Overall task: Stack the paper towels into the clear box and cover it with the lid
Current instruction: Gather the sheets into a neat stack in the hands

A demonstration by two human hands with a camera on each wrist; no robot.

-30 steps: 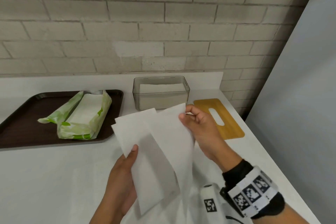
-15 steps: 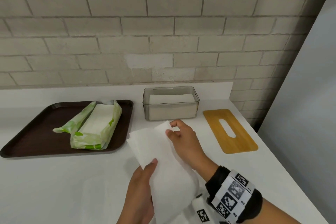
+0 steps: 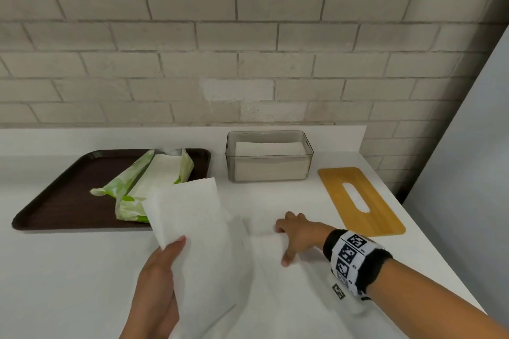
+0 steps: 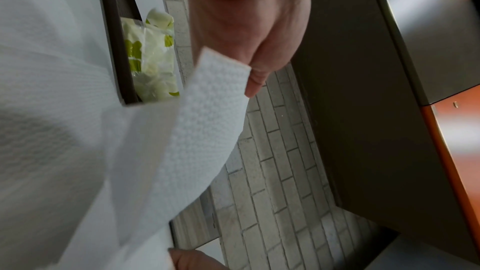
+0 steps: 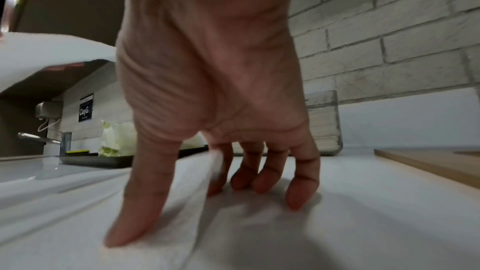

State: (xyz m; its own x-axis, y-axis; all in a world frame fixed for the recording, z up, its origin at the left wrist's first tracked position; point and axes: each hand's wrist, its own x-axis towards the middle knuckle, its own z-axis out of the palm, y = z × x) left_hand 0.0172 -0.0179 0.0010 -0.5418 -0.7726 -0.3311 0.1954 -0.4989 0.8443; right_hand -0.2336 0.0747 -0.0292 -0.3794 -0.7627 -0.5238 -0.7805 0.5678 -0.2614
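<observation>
My left hand (image 3: 162,278) holds up a folded white paper towel (image 3: 190,217), thumb on its front face; the left wrist view shows the same towel (image 4: 202,130) under my thumb. Lower on the counter lies another white towel (image 3: 275,270), and my right hand (image 3: 296,237) presses down on it with fingers spread, as the right wrist view shows by its fingertips (image 5: 296,198). The clear box (image 3: 269,155) stands at the back with a stack of towels inside and no lid. The wooden lid (image 3: 358,201) with its slot lies flat to the right.
A dark brown tray (image 3: 60,201) at the left holds a torn green-and-white towel pack (image 3: 154,176). A brick wall runs behind the white counter (image 3: 68,270). The counter's right edge drops off beside the lid. A tap (image 5: 41,139) shows far left.
My right hand let go of the towel's top corner and moved down to press the sheet on the counter. My left hand keeps the folded towel, now tilted toward the tray.
</observation>
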